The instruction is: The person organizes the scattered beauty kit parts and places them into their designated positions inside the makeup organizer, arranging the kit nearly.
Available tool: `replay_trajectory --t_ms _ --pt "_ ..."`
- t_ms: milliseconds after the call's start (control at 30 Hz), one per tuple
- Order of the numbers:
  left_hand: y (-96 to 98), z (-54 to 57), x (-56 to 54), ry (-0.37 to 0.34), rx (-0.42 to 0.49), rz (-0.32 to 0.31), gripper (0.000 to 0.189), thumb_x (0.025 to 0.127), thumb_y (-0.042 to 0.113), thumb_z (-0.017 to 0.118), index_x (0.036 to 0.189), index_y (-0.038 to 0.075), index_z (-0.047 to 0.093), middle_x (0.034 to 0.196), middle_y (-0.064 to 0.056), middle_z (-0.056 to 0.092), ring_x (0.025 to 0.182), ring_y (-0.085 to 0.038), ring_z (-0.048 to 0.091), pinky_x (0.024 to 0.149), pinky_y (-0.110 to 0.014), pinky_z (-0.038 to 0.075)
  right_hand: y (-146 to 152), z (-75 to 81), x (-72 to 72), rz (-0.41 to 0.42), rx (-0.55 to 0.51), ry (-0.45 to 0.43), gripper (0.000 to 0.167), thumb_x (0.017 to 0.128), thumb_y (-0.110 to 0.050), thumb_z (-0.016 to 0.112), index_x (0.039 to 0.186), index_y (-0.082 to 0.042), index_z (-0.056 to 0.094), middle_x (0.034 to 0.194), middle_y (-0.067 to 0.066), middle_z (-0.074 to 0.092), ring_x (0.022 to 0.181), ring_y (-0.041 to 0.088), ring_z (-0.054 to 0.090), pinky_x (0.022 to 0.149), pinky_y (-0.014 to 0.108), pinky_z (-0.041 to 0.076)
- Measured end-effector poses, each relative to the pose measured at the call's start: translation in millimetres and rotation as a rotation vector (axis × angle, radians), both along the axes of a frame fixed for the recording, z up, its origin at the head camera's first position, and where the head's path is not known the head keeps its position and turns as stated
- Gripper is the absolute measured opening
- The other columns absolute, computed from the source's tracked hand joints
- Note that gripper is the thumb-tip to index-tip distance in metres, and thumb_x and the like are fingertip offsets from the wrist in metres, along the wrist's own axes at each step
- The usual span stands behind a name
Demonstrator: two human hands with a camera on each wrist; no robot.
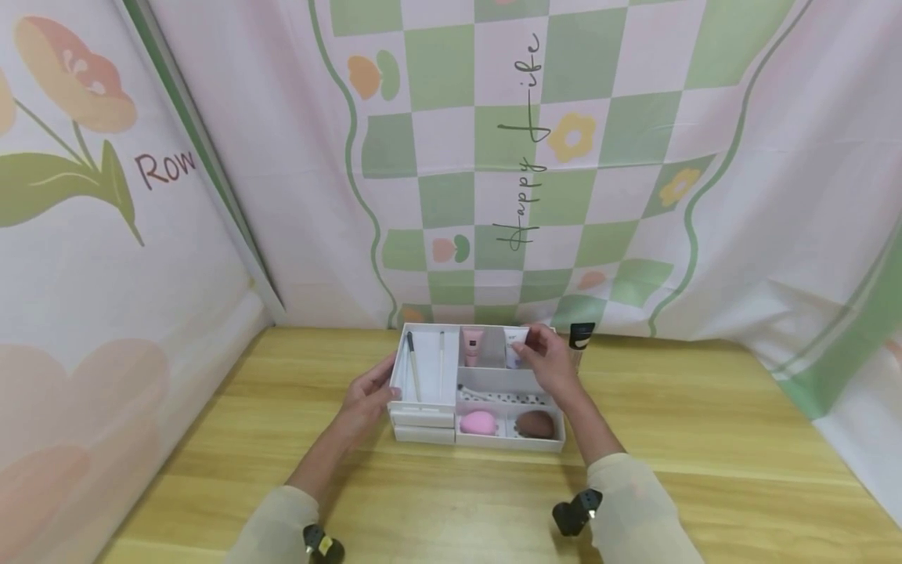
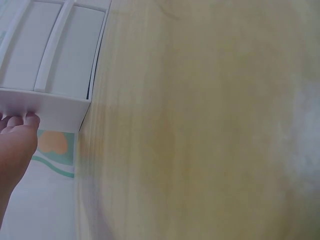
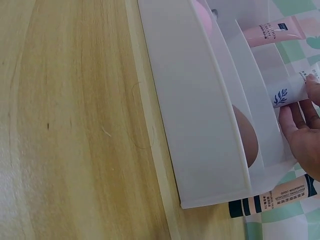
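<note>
A white desktop organizer [image 1: 424, 408] stands on the table near the back curtain. My left hand [image 1: 368, 401] rests against its left side, the fingers and thumb touching the outer wall [image 2: 55, 112]. With the right hand [image 1: 553, 363] I pinch a white squeeze tube [image 1: 514, 354] with a blue leaf print, upright in the back right compartment. Beside it stands a pink tube [image 1: 471, 345]. Thin brushes [image 1: 413, 364] lie in the left tray. In the front compartments sit a pink makeup sponge [image 1: 478, 423] and a brown one [image 1: 535, 424].
A foundation tube [image 3: 285, 195] with a black cap stands just outside the organizer's right side. Two drawers [image 1: 424, 433] face front under the left tray. A dotted strip [image 1: 503, 398] lies in the middle compartment. The wooden table [image 1: 479, 509] ends at a checkered curtain [image 1: 451, 196].
</note>
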State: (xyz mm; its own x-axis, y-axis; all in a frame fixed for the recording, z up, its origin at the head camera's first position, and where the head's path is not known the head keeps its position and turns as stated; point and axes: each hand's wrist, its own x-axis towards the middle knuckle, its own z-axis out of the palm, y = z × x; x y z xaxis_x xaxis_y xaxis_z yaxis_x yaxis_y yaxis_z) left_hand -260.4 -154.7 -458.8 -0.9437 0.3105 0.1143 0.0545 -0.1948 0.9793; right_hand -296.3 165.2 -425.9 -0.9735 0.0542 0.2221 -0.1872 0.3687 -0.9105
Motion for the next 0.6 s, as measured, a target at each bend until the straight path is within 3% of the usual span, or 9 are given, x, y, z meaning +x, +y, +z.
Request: replay_trajectory --t_ms 133,333,433,533,600 --pt "-0.7 -0.5 -0.2 0.005 -0.001 -0.009 0.074 0.090 -0.007 0.049 0.158 -0.005 0.020 0.171 -0.019 0.011 0.160 -0.036 0.011 0.125 -0.031 0.026 2 3.3 0.2 0.016 -0.002 -0.029 0.037 0.098 -0.006 0.062 0.133 0.005 0.056 0.130 0.028 0.062 0.125 0.036 0.060 0.114 0.044 0.052" --pt "-0.9 -1.1 -1.0 0.004 0.000 -0.009 0.074 0.090 -0.008 0.049 0.158 -0.005 0.019 0.171 -0.019 0.012 0.160 -0.037 0.012 0.123 -0.027 0.029 9 13.0 4.0 0.030 0.008 -0.005 0.041 0.098 -0.007 0.064 0.137 0.004 0.056 0.132 0.027 0.064 0.124 0.033 0.062 0.098 0.013 0.054" --pt "-0.7 -0.7 -0.9 0.003 -0.001 -0.005 0.074 0.090 -0.008 0.049 0.158 -0.005 0.020 0.171 -0.020 0.012 0.159 -0.038 0.012 0.122 -0.027 0.031 15 19.8 8.1 0.040 -0.005 0.028 0.040 0.097 -0.005 0.063 0.135 0.006 0.056 0.133 0.029 0.063 0.115 0.016 0.065 0.090 0.003 0.051" --pt "-0.2 -0.2 -0.6 -0.002 -0.003 0.000 0.074 0.090 -0.008 0.049 0.158 -0.005 0.020 0.170 -0.020 0.012 0.159 -0.038 0.013 0.123 -0.028 0.030 22 26.4 11.1 0.033 -0.042 0.075 0.038 0.096 -0.004 0.063 0.131 0.009 0.056 0.129 0.030 0.064 0.101 -0.005 0.062 0.088 0.002 0.052" --pt "-0.1 -0.2 -0.7 -0.005 -0.002 0.001 0.074 0.090 -0.007 0.049 0.158 -0.005 0.020 0.171 -0.020 0.012 0.159 -0.037 0.013 0.124 -0.030 0.028 28 30.9 12.5 0.019 -0.075 0.099 0.037 0.097 -0.005 0.064 0.129 0.010 0.057 0.121 0.021 0.070 0.093 -0.013 0.061 0.088 0.002 0.053"
